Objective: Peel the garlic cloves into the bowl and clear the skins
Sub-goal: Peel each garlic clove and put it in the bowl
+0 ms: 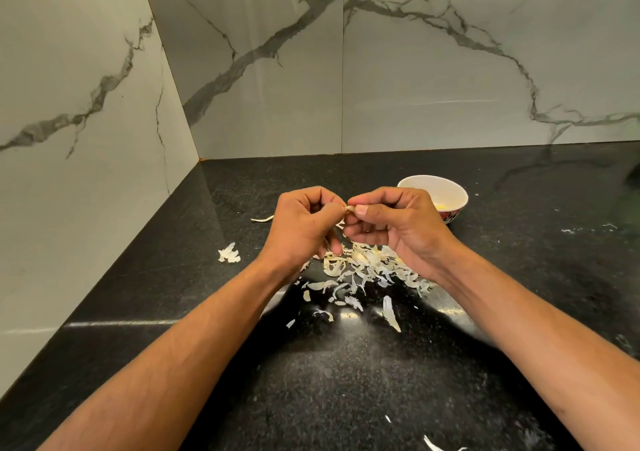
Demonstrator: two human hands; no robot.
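Peeling is mid-step: the left hand [304, 222] and right hand [391, 222] both pinch one garlic clove [349, 209] between their fingertips, skins [367, 267] heaped below them, so next it likely drops into the bowl [450, 192] just beyond the right fingers; no writing is legible.

Black speckled countertop [173, 312], veined white marble walls [450, 70]
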